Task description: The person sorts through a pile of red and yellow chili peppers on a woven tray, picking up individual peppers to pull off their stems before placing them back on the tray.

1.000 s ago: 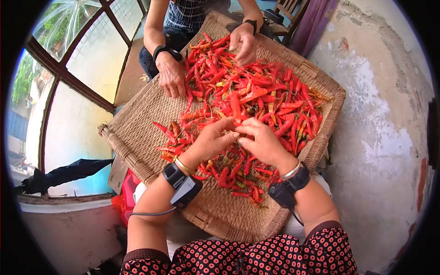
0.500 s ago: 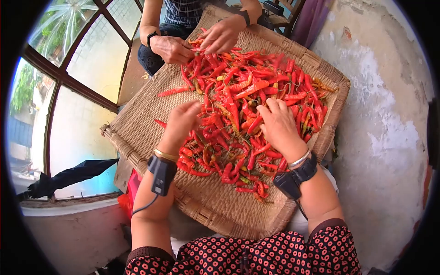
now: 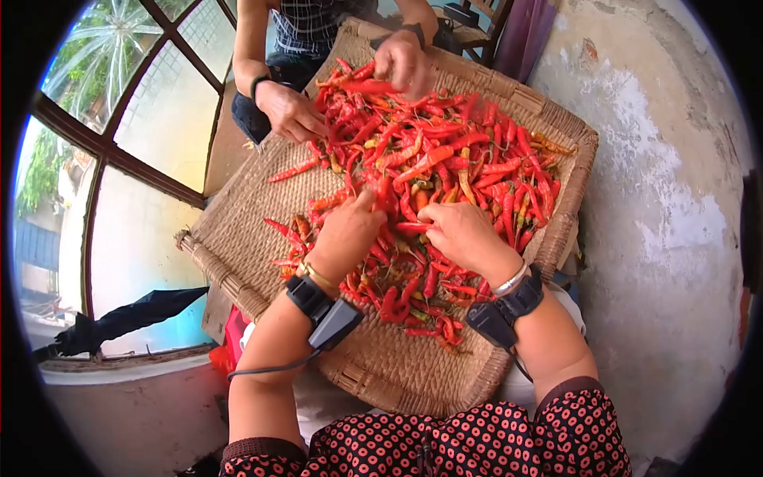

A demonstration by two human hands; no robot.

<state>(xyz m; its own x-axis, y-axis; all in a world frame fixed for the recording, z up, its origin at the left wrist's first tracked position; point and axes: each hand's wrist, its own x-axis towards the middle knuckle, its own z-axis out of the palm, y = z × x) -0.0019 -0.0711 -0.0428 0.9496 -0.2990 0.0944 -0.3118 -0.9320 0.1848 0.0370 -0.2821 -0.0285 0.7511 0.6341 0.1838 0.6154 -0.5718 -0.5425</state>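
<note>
Site: a woven tray (image 3: 238, 215) set at a slant between two people, carrying a chilli pile (image 3: 445, 159) of red pods, with a few orange and greenish ones.
Chilli pile position: covers the middle and right of the tray and reaches the far rim; the left part of the tray is bare weave.
Left hand (image 3: 346, 234): palm down on the near left edge of the pile, fingers curled into the pods, thumb raised. What the fingers have hold of, if anything, cannot be told.
Right hand (image 3: 461, 237): just beside the left, palm down, fingers drawn together and closed on the end of a single chilli (image 3: 407, 227) lying between the two hands.
Wrists: a dark strapped device on each, left (image 3: 326, 314) and right (image 3: 501, 314); a cable hangs from the left one.
Co-worker: one hand (image 3: 290, 111) rests at the far left edge of the pile, the other hand (image 3: 405, 63) is on the pods at the far rim.
Surroundings: arched window (image 3: 143, 103) on the left, patchy plaster wall (image 3: 660, 199) on the right.
</note>
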